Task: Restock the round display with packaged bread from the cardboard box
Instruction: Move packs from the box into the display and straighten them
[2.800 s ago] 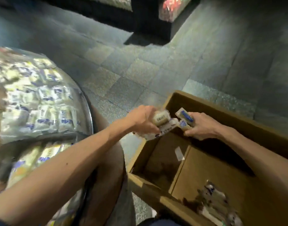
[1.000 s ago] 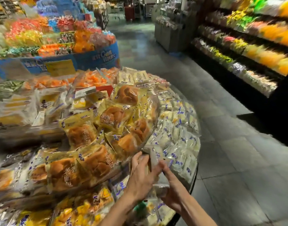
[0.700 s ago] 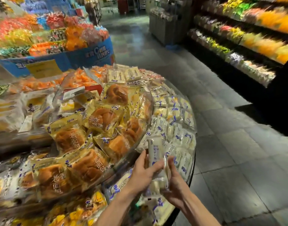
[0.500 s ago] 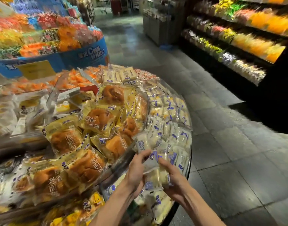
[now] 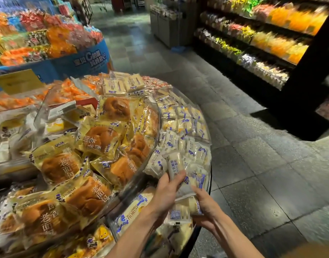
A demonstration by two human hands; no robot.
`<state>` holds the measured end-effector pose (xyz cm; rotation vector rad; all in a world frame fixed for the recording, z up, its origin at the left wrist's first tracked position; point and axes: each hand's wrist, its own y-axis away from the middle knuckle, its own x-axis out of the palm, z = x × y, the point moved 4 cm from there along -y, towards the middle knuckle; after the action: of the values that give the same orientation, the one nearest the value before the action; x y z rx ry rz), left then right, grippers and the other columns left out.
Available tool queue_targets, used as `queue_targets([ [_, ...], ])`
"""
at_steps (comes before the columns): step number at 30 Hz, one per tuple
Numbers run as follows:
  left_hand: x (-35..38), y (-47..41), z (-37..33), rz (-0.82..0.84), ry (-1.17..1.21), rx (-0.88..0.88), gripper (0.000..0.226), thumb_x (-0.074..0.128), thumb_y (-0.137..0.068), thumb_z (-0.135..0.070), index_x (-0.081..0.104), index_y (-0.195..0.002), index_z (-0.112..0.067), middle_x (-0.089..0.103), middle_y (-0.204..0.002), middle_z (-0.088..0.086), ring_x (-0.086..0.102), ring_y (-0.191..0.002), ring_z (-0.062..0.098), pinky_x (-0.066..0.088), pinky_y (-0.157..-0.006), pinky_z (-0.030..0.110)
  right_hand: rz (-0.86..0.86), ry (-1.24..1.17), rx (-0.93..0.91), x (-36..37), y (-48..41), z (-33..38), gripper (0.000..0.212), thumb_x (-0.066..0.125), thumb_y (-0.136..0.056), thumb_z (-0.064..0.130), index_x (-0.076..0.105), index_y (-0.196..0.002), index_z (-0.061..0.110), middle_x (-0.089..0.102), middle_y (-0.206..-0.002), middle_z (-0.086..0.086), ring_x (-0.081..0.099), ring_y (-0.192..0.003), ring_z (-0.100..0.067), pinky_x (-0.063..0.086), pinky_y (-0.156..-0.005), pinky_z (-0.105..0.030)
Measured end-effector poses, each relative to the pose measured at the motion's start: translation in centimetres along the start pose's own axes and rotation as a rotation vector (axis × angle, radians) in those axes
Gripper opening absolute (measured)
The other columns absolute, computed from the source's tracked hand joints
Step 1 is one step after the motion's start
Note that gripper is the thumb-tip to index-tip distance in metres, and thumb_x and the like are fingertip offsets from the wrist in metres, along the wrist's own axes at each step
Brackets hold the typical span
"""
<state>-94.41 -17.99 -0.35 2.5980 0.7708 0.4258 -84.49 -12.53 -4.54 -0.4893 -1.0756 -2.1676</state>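
**Head view: both hands at the edge of the display**

1. Left hand [image 5: 165, 194]: its fingers pinch the near end of 1 white bread packet [image 5: 175, 163].
2. The packet is oblong. Its long axis runs away from the person, with the far end pointing outward and leaning slightly left. Blue print runs along its length. The far end lies over the stocked packets just beyond the left fingertips.
3. Right hand [image 5: 206, 207]: just right of the left hand and a little nearer the person. Its fingers curl round a bunch of white packets [image 5: 179, 213], held between the 2 hands. How many packets are in the bunch, and which way they point, cannot be told.
4. Round display [image 5: 210, 175]: beneath and beyond both hands. Its outer ring of white packets [image 5: 180, 125] curves away from the fingertips behind a clear wall.
5. Left of the left hand, on a raised tier: brown bun packs [image 5: 102, 138] in yellow wrappers, piled at mixed angles.
6. Right of the right hand: grey tiled floor [image 5: 253, 164]. Beyond it stand dark shelves [image 5: 262, 43] of blurred, bright goods.
7. Far beyond the left hand: a blue stand [image 5: 81, 62] heaped with coloured wrapped goods.
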Motion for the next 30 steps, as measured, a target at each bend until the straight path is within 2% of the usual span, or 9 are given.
queue_targets([
  [3,1.8,-1.5,-0.3,-0.023,-0.123,0.067,0.086,0.066,-0.071,-0.079,0.060,-0.118,-0.008,0.073,-0.108,0.013,0.070,-0.103,0.027,0.052,-0.099,0.049,0.002,-0.047,-0.006,-1.8,-0.5,0.8,0.033,0.080,-0.067,0.010,0.072,-0.097,-0.001,0.072,-0.091,-0.024,0.072,-0.071,-0.031,0.060,-0.068,-0.042],
  [5,2.7,-2.8,-0.3,-0.020,-0.157,0.075,0.093,0.058,-0.073,-0.083,0.060,-0.117,-0.001,0.073,-0.096,0.010,0.071,-0.094,0.023,0.055,-0.094,0.042,-0.002,-0.074,-0.013,-2.9,-0.8,1.6,0.037,0.085,-0.055,0.007,0.074,-0.089,-0.001,0.071,-0.087,-0.023,0.070,-0.067,-0.031,0.060,-0.067,-0.043],
  [7,3.5,-3.7,-0.8,-0.031,-0.188,0.102,0.074,0.051,-0.085,-0.070,0.061,-0.106,-0.001,0.067,-0.075,-0.005,0.065,-0.073,0.004,0.052,-0.073,0.018,-0.009,-0.095,-0.030,-4.3,-1.5,2.4,0.051,0.086,-0.045,0.013,0.076,-0.093,-0.002,0.071,-0.096,-0.026,0.070,-0.074,-0.033,0.060,-0.073,-0.047],
  [10,3.2,-5.3,-2.9,-0.123,-0.278,0.190,0.037,0.054,-0.091,-0.051,0.059,-0.086,-0.015,0.057,-0.068,-0.010,0.054,-0.062,0.003,0.042,-0.057,0.012,-0.002,-0.109,-0.023,-5.6,-2.5,3.5,0.069,0.094,-0.041,0.015,0.075,-0.105,-0.003,0.068,-0.112,-0.029,0.070,-0.094,-0.039,0.054,-0.091,-0.057],
  [13,-0.3,-8.7,-6.2,-0.367,-0.485,0.246,0.024,0.066,-0.093,-0.036,0.061,-0.103,-0.015,0.065,-0.082,-0.004,0.064,-0.068,0.013,0.056,-0.061,0.026,0.004,-0.158,-0.028,-6.6,-4.0,4.6,0.085,0.100,-0.024,0.018,0.075,-0.103,-0.001,0.072,-0.102,-0.024,0.073,-0.080,-0.032,0.060,-0.076,-0.050],
  [16,-3.3,-12.7,-8.7,-0.471,-0.727,0.258,0.061,0.069,-0.091,-0.033,0.038,-0.141,-0.017,0.065,-0.096,-0.003,0.067,-0.073,0.016,0.055,-0.063,0.028,0.020,-0.140,-0.045,-6.7,-5.3,5.9,0.077,0.101,-0.020,0.022,0.079,-0.092,0.003,0.073,-0.097,-0.022,0.074,-0.077,-0.030,0.058,-0.078,-0.052],
  [20,-4.4,-16.9,-8.7,-0.476,-1.094,0.364,0.052,0.062,-0.097,-0.028,0.035,-0.139,-0.015,0.058,-0.080,-0.001,0.050,-0.055,0.011,0.035,-0.043,0.017,0.047,-0.069,-0.059,-6.4,-6.9,7.2,0.073,0.101,-0.023,0.028,0.081,-0.091,0.008,0.074,-0.100,-0.021,0.074,-0.080,-0.030,0.055,-0.085,-0.055],
  [24,-4.3,-19.8,-7.7,-0.462,-1.376,0.366,0.047,0.054,-0.100,-0.034,0.038,-0.138,-0.012,0.059,-0.122,0.014,0.048,-0.071,0.012,0.028,-0.049,0.015,0.066,-0.062,-0.066,-6.4,-7.7,8.1,0.077,0.101,-0.027,0.027,0.078,-0.097,0.005,0.073,-0.100,-0.022,0.074,-0.077,-0.030,0.058,-0.077,-0.051],
  [30,-4.1,-20.0,-7.1,-0.505,-1.746,0.348,0.038,0.044,-0.102,-0.047,0.049,-0.122,-0.014,0.058,-0.117,0.008,0.052,-0.104,0.023,0.044,-0.069,0.031,0.056,-0.070,-0.065,-6.9,-8.0,8.9,0.072,0.101,-0.027,0.026,0.079,-0.093,0.007,0.073,-0.099,-0.021,0.073,-0.078,-0.030,0.055,-0.083,-0.054],
])
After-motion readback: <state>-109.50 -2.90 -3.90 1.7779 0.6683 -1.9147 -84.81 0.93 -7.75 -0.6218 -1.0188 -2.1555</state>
